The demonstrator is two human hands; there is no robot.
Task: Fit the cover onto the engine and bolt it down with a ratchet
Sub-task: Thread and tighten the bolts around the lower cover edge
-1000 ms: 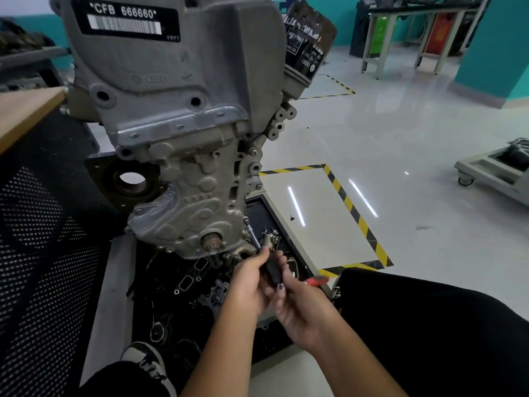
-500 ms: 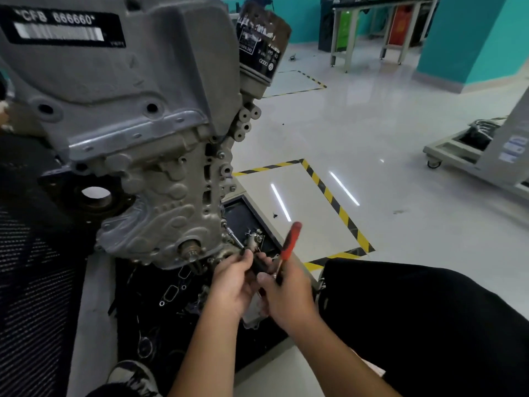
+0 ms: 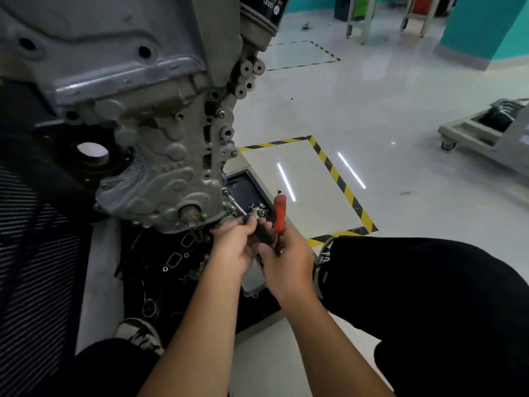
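Currently our left hand [image 3: 237, 247] pinches the black extension grip while our right hand [image 3: 286, 260] grips the red-handled ratchet [image 3: 279, 212] — both low at the engine [image 3: 128, 81] corner. We judge the tool rigid, best held near the handle end. Its cover [image 3: 160, 179] sits fitted on the engine — heavy, stiff casting.

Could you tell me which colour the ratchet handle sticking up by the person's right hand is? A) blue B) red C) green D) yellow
B: the ratchet handle rising above the right hand is plainly red, next to the lower edge of the grey engine.
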